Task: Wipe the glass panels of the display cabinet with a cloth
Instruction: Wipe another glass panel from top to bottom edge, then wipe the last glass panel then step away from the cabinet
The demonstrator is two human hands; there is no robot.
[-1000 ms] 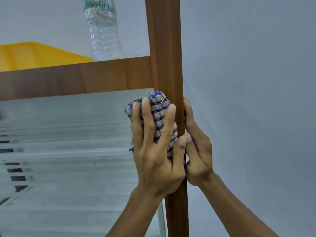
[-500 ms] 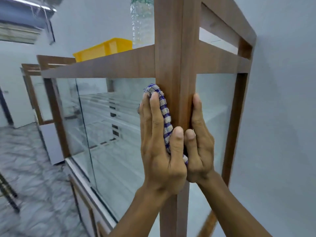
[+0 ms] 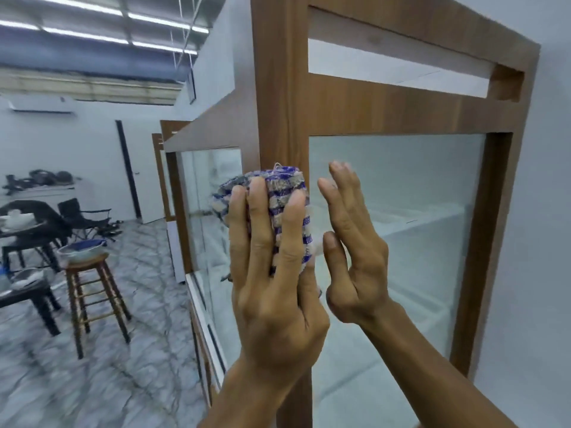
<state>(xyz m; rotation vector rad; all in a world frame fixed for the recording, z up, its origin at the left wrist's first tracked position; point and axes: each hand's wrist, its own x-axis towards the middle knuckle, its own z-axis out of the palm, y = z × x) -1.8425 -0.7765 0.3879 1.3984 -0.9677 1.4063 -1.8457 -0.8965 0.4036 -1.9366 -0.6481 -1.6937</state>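
Observation:
A wooden-framed display cabinet fills the view, its corner post (image 3: 278, 88) straight ahead. My left hand (image 3: 272, 273) presses a bunched blue-and-white checked cloth (image 3: 278, 193) against that post, fingers spread over the cloth. My right hand (image 3: 349, 242) is held flat and open just right of the post, in front of the side glass panel (image 3: 417, 242), holding nothing. The front glass panel (image 3: 207, 227) runs away to the left of the post.
A white wall (image 3: 550, 211) stands close on the right of the cabinet. To the left, on the marble floor (image 3: 108, 366), are a wooden stool (image 3: 89, 291) carrying a bowl, a black table and folding chairs.
My view has swung round the corner post, so the cabinet's side panel now faces me. My right hand has let go of the post and opened. The left hand keeps the cloth on the post.

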